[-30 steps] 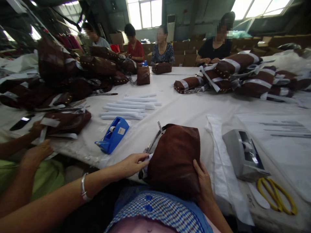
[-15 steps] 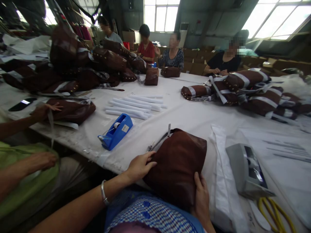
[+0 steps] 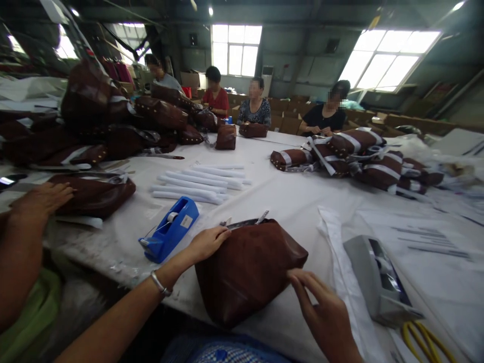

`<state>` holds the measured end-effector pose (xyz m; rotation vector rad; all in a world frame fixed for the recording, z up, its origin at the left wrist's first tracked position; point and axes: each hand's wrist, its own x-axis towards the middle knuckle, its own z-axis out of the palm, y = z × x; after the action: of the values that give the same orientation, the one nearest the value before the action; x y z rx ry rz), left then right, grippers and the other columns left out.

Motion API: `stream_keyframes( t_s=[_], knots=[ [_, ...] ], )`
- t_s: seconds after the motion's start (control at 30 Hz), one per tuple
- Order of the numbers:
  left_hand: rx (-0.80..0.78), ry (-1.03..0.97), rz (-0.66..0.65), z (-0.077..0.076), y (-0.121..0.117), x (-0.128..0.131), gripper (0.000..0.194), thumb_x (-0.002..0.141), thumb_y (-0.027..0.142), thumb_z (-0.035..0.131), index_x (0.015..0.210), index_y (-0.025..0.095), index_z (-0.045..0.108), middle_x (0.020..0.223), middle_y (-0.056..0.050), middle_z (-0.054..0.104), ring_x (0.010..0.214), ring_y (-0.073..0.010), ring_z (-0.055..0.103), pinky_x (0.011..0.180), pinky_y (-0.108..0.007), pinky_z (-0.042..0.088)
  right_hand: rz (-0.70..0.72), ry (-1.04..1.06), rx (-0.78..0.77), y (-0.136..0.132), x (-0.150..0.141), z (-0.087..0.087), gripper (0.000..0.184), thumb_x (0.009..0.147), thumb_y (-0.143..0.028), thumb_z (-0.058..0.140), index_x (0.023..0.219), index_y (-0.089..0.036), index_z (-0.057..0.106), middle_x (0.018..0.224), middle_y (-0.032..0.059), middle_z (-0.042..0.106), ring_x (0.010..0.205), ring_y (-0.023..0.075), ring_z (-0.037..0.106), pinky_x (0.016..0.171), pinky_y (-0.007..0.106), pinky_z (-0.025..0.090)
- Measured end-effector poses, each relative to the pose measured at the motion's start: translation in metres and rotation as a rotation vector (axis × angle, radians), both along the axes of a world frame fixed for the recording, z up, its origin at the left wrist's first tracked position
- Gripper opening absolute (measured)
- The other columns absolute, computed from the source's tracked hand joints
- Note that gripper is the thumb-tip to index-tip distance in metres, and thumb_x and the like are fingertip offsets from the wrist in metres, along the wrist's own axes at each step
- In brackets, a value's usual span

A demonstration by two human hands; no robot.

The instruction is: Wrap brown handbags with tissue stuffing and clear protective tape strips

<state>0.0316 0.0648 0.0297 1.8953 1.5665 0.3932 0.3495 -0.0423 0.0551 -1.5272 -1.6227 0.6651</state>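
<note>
A brown leather bag (image 3: 249, 267) lies on its side at the near edge of the white tabletop (image 3: 295, 186), right in front of the person; the left hand (image 3: 206, 243) rests on the bag's upper left corner, fingers curled loosely over the leather beside the metal zipper pull (image 3: 261, 217); the right hand (image 3: 325, 315) sits at the bag's lower right edge, fingers spread and released, the fingertips just touching the leather and gripping nothing. A silver bracelet (image 3: 161, 285) circles the left wrist. Left of the bag stands a blue tape dispenser (image 3: 170, 229); beyond it lies a row of white rolled strips (image 3: 198, 181). To the right sits a grey tape dispenser (image 3: 378, 277), with yellow-handled scissors (image 3: 427, 340) just past it. At far left a co-worker's hand (image 3: 40, 201) presses on another brown bag (image 3: 94, 194); heaps of wrapped brown bags (image 3: 363, 151) lie farther down the tabletop, where other people sit.
</note>
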Motion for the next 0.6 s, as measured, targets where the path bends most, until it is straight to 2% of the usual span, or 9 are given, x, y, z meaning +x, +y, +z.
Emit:
stream_keyframes(
  t_s=[0.07,0.13,0.2,0.3,0.37,0.47,0.53,0.6],
  knots=[
    [-0.033,-0.006,-0.030,-0.004,0.003,0.008,0.052,0.095,0.058,0.035,0.104,0.022,0.072,0.107,-0.008,0.075,0.102,-0.0255,0.067,0.090,-0.031,0.045,0.093,-0.008,0.121,0.031,-0.007,0.013,0.025,0.085,-0.042,0.068,0.109,-0.037,0.075,0.122,0.0020,0.070,0.116,0.0308,0.063,0.107,0.046,0.046],
    [-0.069,-0.009,-0.059,-0.007,0.005,0.013,0.050,0.094,0.058,0.038,0.092,0.022,0.073,0.095,-0.007,0.076,0.091,-0.0245,0.069,0.081,-0.030,0.047,0.258,-0.075,0.142,0.060,-0.016,0.014,0.036,0.085,-0.037,0.069,0.121,-0.038,0.070,0.138,-0.0007,0.060,0.131,0.0313,0.052,0.116,0.049,0.036],
    [-0.081,-0.007,-0.066,-0.008,0.008,0.014,0.048,0.093,0.056,0.040,0.087,0.022,0.073,0.090,-0.007,0.076,0.085,-0.0243,0.069,0.077,-0.030,0.046,0.402,-0.171,0.094,0.080,-0.024,0.007,0.043,0.083,-0.036,0.072,0.126,-0.039,0.067,0.143,-0.0008,0.056,0.137,0.0339,0.046,0.119,0.055,0.030],
    [-0.054,-0.002,-0.032,-0.006,0.011,0.013,0.042,0.092,0.053,0.045,0.090,0.022,0.073,0.092,-0.008,0.075,0.088,-0.0257,0.068,0.079,-0.032,0.045,0.493,-0.246,-0.006,0.093,-0.026,-0.007,0.047,0.081,-0.039,0.074,0.127,-0.038,0.066,0.141,0.0014,0.058,0.136,0.0368,0.047,0.118,0.060,0.028],
    [-0.030,-0.020,-0.008,-0.004,0.014,0.014,0.039,0.091,0.053,0.047,0.096,0.023,0.072,0.098,-0.008,0.075,0.093,-0.0261,0.066,0.083,-0.032,0.043,0.455,-0.218,-0.041,0.101,-0.022,-0.009,0.041,0.084,-0.042,0.071,0.124,-0.038,0.068,0.135,0.0018,0.063,0.130,0.0349,0.053,0.116,0.057,0.033],
    [-0.044,-0.086,-0.021,-0.006,0.018,0.019,0.044,0.091,0.057,0.044,0.095,0.023,0.072,0.099,-0.007,0.074,0.093,-0.0251,0.066,0.083,-0.031,0.043,0.259,-0.099,-0.084,0.128,-0.010,-0.007,0.034,0.084,-0.045,0.070,0.116,-0.037,0.073,0.127,0.0020,0.068,0.124,0.0315,0.058,0.114,0.049,0.036],
    [-0.078,-0.134,-0.040,-0.010,0.022,0.024,0.051,0.092,0.061,0.040,0.089,0.021,0.071,0.092,-0.006,0.074,0.087,-0.0244,0.065,0.078,-0.031,0.043,0.149,-0.005,-0.218,0.155,-0.003,-0.008,0.035,0.077,-0.048,0.075,0.109,-0.034,0.075,0.122,0.0031,0.070,0.126,0.0315,0.056,0.117,0.048,0.031],
    [-0.119,-0.175,-0.042,-0.017,0.025,0.028,0.056,0.091,0.065,0.038,0.081,0.019,0.069,0.084,-0.006,0.072,0.080,-0.0236,0.064,0.072,-0.031,0.042,0.136,0.058,-0.395,0.180,0.001,-0.014,0.033,0.069,-0.051,0.080,0.093,-0.030,0.078,0.107,0.0043,0.076,0.120,0.0322,0.060,0.115,0.048,0.032]
  ],
)
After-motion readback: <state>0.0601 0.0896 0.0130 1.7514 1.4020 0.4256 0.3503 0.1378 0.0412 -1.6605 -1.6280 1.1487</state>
